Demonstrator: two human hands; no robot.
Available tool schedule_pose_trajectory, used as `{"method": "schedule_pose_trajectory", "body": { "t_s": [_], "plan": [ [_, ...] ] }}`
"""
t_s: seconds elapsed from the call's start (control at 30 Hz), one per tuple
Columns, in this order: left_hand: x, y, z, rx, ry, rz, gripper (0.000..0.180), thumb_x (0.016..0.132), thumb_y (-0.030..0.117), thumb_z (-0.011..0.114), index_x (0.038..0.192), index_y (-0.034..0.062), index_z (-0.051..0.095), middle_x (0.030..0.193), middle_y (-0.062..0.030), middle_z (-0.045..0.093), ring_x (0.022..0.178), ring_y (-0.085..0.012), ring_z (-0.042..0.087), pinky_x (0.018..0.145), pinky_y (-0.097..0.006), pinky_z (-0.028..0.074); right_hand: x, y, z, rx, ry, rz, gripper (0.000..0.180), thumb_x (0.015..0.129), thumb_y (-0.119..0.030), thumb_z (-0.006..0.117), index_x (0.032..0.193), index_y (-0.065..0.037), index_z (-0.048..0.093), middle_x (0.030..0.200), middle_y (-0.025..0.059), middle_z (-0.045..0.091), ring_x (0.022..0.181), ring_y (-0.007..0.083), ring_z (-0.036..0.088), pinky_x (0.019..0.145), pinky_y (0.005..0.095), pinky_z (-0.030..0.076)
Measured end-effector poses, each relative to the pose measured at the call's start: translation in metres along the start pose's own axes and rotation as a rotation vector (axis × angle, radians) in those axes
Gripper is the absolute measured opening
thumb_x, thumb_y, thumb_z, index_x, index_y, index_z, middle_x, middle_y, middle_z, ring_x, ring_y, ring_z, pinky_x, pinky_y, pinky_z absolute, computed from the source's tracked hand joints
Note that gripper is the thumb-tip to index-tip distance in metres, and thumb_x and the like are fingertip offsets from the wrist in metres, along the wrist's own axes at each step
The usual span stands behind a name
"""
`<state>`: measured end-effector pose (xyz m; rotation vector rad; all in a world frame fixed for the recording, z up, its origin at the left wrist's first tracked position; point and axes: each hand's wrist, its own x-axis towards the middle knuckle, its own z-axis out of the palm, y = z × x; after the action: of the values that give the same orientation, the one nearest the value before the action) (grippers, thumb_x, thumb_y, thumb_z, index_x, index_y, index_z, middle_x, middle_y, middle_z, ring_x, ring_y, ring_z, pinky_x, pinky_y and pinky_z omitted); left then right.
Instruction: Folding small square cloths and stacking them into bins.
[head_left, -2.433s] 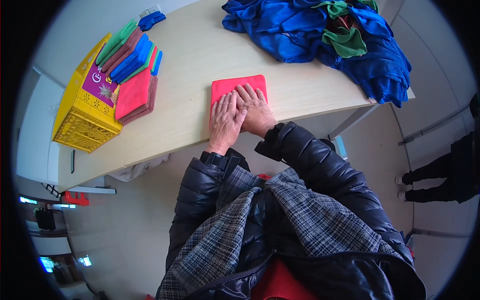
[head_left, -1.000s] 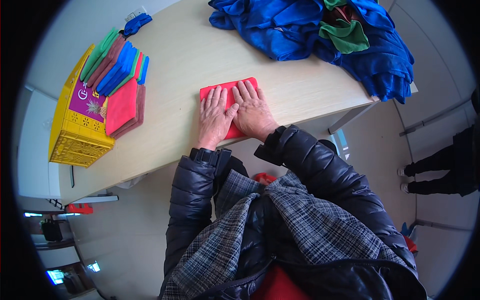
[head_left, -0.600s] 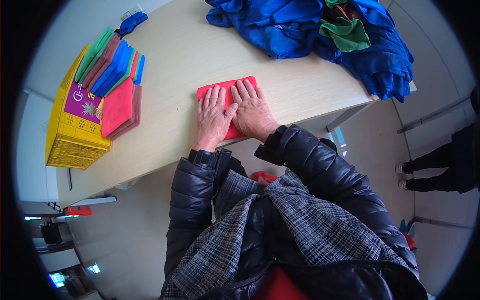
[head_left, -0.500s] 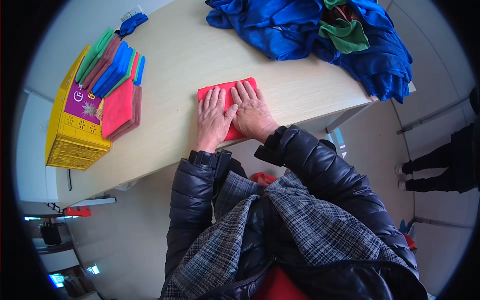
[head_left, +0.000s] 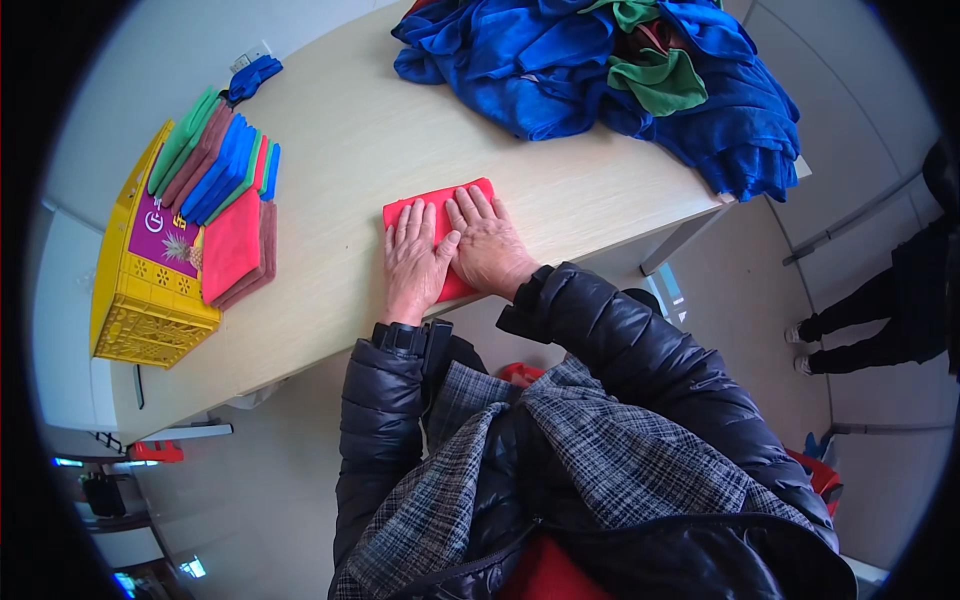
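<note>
A folded red cloth (head_left: 440,195) lies flat near the front edge of the pale wooden table (head_left: 340,130). My left hand (head_left: 417,258) rests palm down on its left part, fingers stretched toward the far edge. On the right part lies my right hand (head_left: 487,240), also flat, its fingers pointing away from me. The two thumbs meet near the middle of the cloth. Both palms hide much of the cloth's near half, and neither hand grasps anything.
Left on the table stands a yellow plastic crate (head_left: 155,310) beside folded green, brown, blue and red cloths (head_left: 232,235). A heap of loose blue cloths (head_left: 540,80) with a green cloth (head_left: 658,82) covers the far right. A person's dark-trousered legs (head_left: 880,310) show at right.
Both hands stay flat on the red cloth, with almost the same pose. The whole scene has shifted slightly down and left in the picture.
</note>
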<state>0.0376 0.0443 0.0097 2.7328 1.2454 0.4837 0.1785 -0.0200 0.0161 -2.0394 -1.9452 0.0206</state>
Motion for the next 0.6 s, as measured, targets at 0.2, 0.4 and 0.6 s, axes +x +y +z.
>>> {"method": "schedule_pose_trajectory", "body": {
  "t_s": [0.2,0.4,0.6],
  "plan": [
    [0.0006,-0.0005,0.0000,0.011,-0.009,0.004,0.071,0.103,0.057,0.032,0.155,0.0074,0.032,0.162,-0.0137,0.029,0.150,-0.0284,0.024,0.123,-0.043,0.013,-0.0014,-0.0023,0.0000,-0.023,-0.012,-0.001,0.065,0.100,-0.037,0.031,0.152,0.001,0.034,0.161,0.0212,0.028,0.151,0.0370,0.022,0.123,0.0510,0.014],
    [0.0019,0.0002,-0.0014,0.032,-0.017,-0.002,0.072,0.103,0.057,0.031,0.155,0.0067,0.032,0.162,-0.0136,0.029,0.150,-0.0283,0.024,0.123,-0.043,0.013,0.0001,-0.0004,0.0013,-0.035,0.002,-0.003,0.064,0.101,-0.038,0.032,0.152,0.001,0.035,0.160,0.0209,0.030,0.151,0.0365,0.022,0.122,0.0505,0.015],
    [0.0005,-0.0004,-0.0002,0.005,-0.014,0.001,0.074,0.103,0.059,0.031,0.154,0.0056,0.033,0.161,-0.0143,0.030,0.150,-0.0292,0.023,0.123,-0.045,0.013,-0.0018,-0.0011,0.0020,-0.038,0.041,-0.003,0.063,0.100,-0.039,0.035,0.150,0.000,0.040,0.158,0.0206,0.034,0.150,0.0356,0.025,0.122,0.0496,0.017]
  ]
}}
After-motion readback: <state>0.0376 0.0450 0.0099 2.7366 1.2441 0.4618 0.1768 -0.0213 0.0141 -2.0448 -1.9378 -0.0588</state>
